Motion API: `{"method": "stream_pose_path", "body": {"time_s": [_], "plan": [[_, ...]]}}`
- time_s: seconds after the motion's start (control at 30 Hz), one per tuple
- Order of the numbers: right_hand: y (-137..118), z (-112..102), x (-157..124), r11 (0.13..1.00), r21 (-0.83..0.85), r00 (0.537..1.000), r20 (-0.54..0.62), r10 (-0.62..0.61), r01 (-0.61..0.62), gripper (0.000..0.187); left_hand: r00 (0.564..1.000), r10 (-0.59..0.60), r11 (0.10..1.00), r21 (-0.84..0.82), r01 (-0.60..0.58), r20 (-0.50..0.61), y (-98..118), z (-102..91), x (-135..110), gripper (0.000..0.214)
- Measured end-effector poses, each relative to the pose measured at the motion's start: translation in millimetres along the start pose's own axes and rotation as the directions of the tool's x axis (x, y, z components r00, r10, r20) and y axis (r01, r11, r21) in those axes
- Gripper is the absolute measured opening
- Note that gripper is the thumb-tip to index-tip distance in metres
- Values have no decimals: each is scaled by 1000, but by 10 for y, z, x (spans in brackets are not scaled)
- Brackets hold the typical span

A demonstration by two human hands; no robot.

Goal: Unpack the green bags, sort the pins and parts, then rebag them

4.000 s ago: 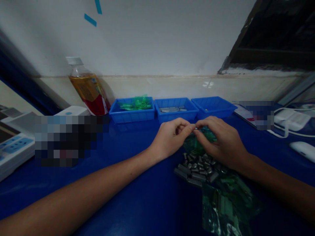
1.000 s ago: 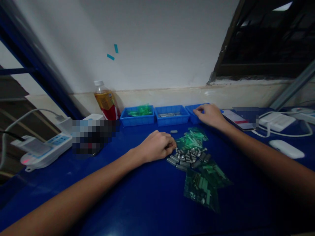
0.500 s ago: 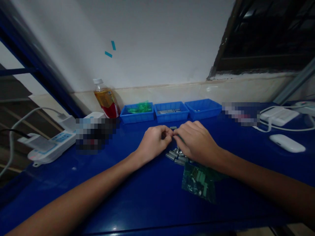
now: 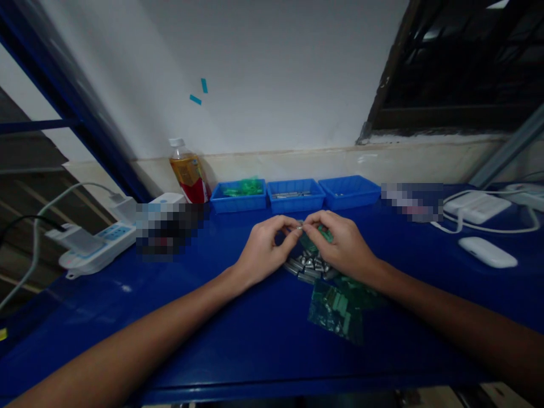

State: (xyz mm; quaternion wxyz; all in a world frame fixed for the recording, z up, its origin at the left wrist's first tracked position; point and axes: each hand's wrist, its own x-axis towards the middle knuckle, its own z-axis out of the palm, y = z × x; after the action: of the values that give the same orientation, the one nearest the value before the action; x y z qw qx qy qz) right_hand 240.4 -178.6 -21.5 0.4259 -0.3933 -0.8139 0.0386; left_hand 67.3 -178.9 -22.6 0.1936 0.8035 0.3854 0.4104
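My left hand (image 4: 264,249) and my right hand (image 4: 349,245) meet fingertip to fingertip above the blue table (image 4: 238,345). Between their pinched fingers shows a small silvery metal part (image 4: 300,227), mostly covered by the fingertips. Just below lies a loose pile of short metal cylinders (image 4: 309,273), partly hidden by my right hand. Green plastic shows under and behind the right fingers. Nearer me, by my right wrist, a clear green bag (image 4: 334,314) lies flat with several oblong pieces inside.
Along the wall stand three blue bins: the left bin (image 4: 238,204) with green plastic, the middle bin (image 4: 296,204) with metal rods, the right bin (image 4: 352,198) with few small pieces. A drink bottle (image 4: 187,173) and power strip (image 4: 111,237) are left; a white case (image 4: 488,253) lies right.
My right hand has turned and its fingers have lifted a little, so the metal part between the fingertips and more green plastic now show. The view has shifted slightly.
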Motion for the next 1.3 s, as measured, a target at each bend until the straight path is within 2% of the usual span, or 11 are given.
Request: {"method": "stream_pose_path", "body": {"time_s": [0.2, 0.4, 0.53, 0.63, 0.7, 0.8, 0.87, 0.97, 1.07, 1.17, 1.3], "plan": [[82, -11, -12, 929, -194, 945, 152, -290, 316, 15, 994, -64, 995, -70, 70, 83, -28, 1, -5, 26], [122, -105, 82, 894, -327, 952, 132, -277, 305, 20, 972, -114, 991, -39, 124, 206, -25, -46, 11, 29], [485, -267, 272, 889, -445, 993, -4, -116, 102, 23, 947, -44, 991, 134, 1, 317, 0, -62, -16, 17], [894, -381, 470, 881, -447, 988, -63, 141, -154, 24, 932, -40, 949, 304, -78, 361, 42, -39, -36, 17], [1138, -408, 612, 827, -466, 939, -27, 343, -315, 24, 923, -54, 920, 377, -102, 381, 83, -21, -30, 15], [1379, -365, 805, 732, -540, 826, 115, 553, -415, 20, 914, -53, 896, 423, -134, 402, 143, -12, 13, 13], [1456, -312, 901, 717, -554, 774, 191, 604, -423, 17, 914, -28, 902, 405, -151, 404, 159, -25, 53, 13], [1451, -267, 946, 703, -561, 752, 201, 628, -437, 20, 934, 2, 963, 252, -98, 356, 107, -74, 93, 13], [1251, -272, 823, 734, -546, 846, 81, 526, -404, 26, 960, -75, 997, 16, 74, 271, -30, -130, 82, 13], [842, -260, 541, 904, -387, 978, 28, 208, -181, 20, 951, -235, 931, -236, 279, 199, -161, -141, 48, 9], [260, -161, 150, 941, -308, 983, 155, -94, 138, 20, 909, -388, 757, -511, 408, 152, -184, -70, 37, 12]]}}
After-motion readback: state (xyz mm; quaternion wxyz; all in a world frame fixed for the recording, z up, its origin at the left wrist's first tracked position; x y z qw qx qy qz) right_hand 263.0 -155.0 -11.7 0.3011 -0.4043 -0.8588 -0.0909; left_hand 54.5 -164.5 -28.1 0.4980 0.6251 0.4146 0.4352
